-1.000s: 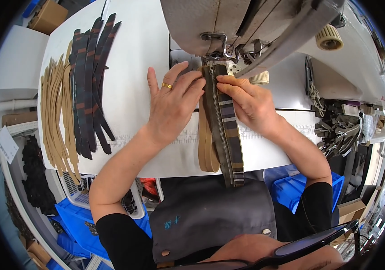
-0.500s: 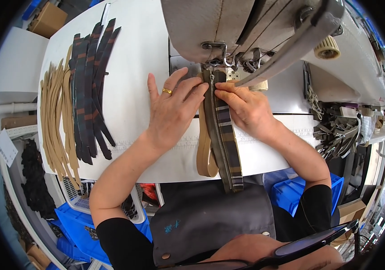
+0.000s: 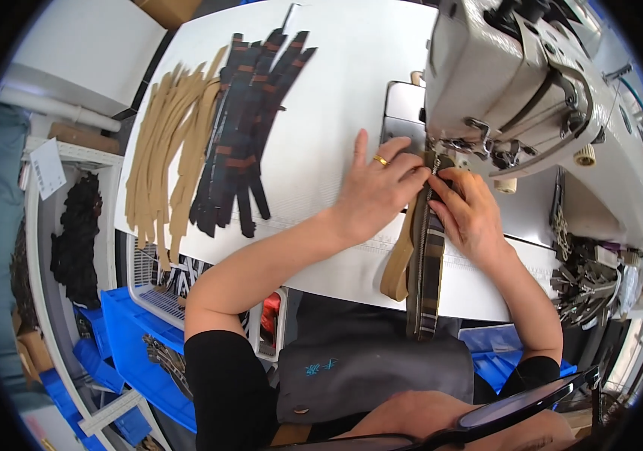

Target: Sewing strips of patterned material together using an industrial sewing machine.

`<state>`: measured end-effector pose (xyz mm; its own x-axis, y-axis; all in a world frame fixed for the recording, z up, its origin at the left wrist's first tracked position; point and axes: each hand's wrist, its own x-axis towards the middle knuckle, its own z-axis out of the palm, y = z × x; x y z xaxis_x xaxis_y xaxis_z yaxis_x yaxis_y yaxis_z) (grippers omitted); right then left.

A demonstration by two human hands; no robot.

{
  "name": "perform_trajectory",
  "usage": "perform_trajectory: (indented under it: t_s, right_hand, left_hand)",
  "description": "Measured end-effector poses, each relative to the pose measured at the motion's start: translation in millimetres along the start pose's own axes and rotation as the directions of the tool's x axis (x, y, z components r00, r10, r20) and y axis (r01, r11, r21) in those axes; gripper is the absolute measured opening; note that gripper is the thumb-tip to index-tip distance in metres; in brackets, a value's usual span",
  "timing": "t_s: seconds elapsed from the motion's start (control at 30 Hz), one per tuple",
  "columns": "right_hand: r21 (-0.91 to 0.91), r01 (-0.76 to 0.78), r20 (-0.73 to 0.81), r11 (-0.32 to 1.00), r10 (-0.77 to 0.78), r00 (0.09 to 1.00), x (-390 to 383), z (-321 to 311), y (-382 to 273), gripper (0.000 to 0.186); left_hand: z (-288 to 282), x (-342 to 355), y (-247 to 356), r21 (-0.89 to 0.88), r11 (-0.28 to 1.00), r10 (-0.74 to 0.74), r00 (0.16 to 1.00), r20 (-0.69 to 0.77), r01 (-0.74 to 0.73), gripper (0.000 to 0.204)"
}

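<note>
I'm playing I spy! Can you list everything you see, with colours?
Sewing machine: one, whitish, upper right
Table: one, white, middle
Plain strips: many, tan, table's left
Banded strips: several, dark, beside them
Zipper: one, dark olive, under fingertips
Strap: one, tan, zipper's left
Bins: several, blue, below table
Jumbled pieces: uncountable, greyish, far right
Apron: one, grey, lower middle
Glasses: one pair, black, bottom
Left hand: one, with gold ring, zipper's left
Right hand: one, bare, zipper's right

Left hand (image 3: 381,197) touching zipper strip (image 3: 421,278), right hand (image 3: 475,214) pinching it, sewing machine (image 3: 475,83) beyond
</note>
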<state>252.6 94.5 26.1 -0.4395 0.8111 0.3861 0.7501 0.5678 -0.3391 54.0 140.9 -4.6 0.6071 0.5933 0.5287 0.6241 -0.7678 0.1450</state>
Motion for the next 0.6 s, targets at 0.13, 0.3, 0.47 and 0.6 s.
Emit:
perform_trajectory:
  t_s: [0.13,0.3,0.47,0.6]
  right_hand:
    - [-0.103,0.131,-0.077,0.986,-0.139,0.987,2,0,-1,0.034]
    - [-0.149,0.109,-0.074,0.983,-0.121,0.990,0,1,-4,0.032]
    - [-0.191,0.116,-0.107,0.975,-0.138,0.985,-2,4,1,0.032]
    - [-0.187,0.094,-0.100,0.978,-0.115,0.988,-4,1,-2,0.030]
  left_hand:
    - [1,0,2,-0.010,1.000,0.012,1.000,-0.021,-0.013,0.024]
    - [-2,-1,1,-0.050,0.999,0.006,1.000,0.026,-0.004,0.027]
    - [-42,29,-39,-0.318,0.927,-0.153,0.974,0.164,0.199,0.025]
    - [-99,50,-148,0.359,0.795,-0.566,0.811,0.152,0.488,0.023]
